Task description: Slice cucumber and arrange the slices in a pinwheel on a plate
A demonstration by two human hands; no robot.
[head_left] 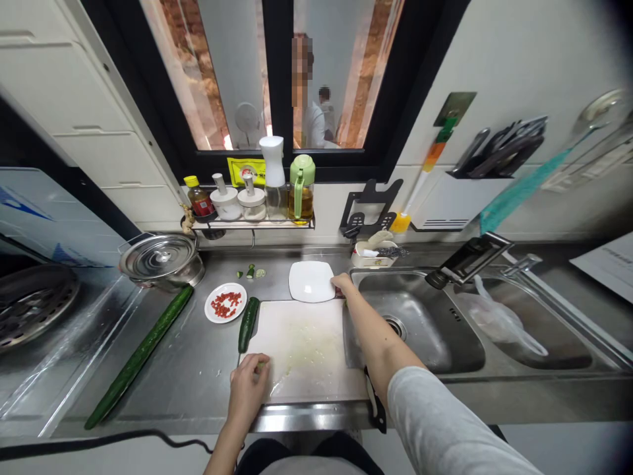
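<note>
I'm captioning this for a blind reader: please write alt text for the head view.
The right hand is at a square white plate's edge, beyond a white cutting board; the left hand is by the board's left edge. Farther left lie a long green cucumber and a round white plate of red pieces.

No lettering, brand or number is legible. Print too small to read appears on the yellow packet (240, 165), the red label of the yellow-capped bottle (200, 198) and the white sheet (608, 264) at right; small dark marks on the sink wall (453, 315) are likewise unreadable.
</note>
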